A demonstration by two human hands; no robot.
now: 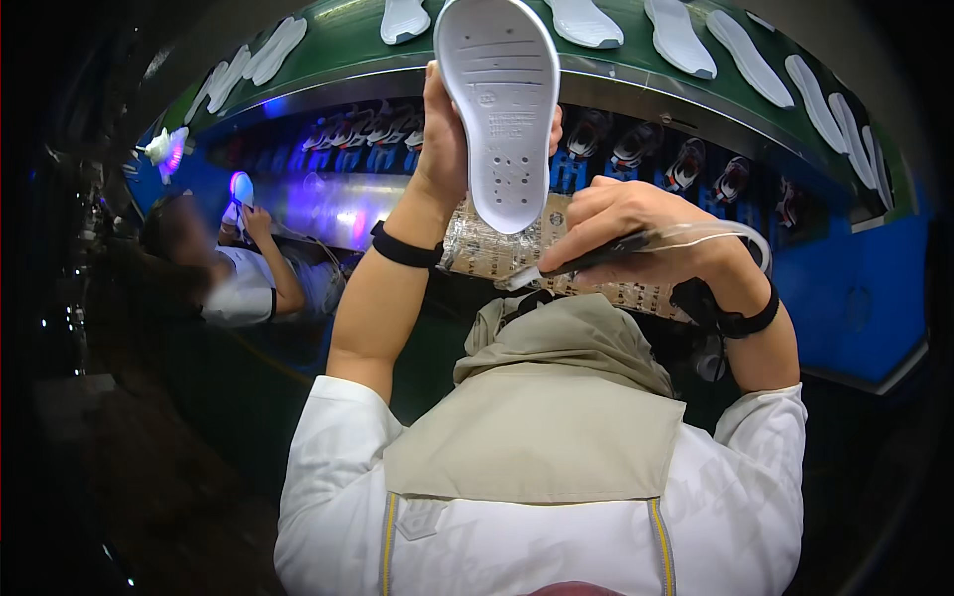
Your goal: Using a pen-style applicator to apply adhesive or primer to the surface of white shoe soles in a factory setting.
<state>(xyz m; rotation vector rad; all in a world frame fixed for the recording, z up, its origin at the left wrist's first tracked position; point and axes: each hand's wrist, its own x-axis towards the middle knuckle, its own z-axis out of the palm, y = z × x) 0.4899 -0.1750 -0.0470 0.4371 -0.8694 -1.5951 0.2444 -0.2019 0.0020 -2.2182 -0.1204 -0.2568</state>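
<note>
My left hand [444, 154] grips a white shoe sole [505, 94] from behind, thumb side at its left edge and fingertips showing at its right edge. The sole stands upright, its inner face with ridges and small holes turned toward me. Low and to the right, my right hand [641, 223] is closed round a dark-handled brush [596, 255] with a pale tip. A clear tube runs from the handle over the wrist. The brush tip points left, just below the sole's lower end, and seems apart from it. Both wrists wear black bands.
A green conveyor belt [636, 62] carrying several white soles curves across the far side. Beneath it, several shoes [686, 164] stand on a lower level. A tape-covered ledge [477, 243] lies behind my hands. At left, another person [243, 273] holds a sole in bluish light.
</note>
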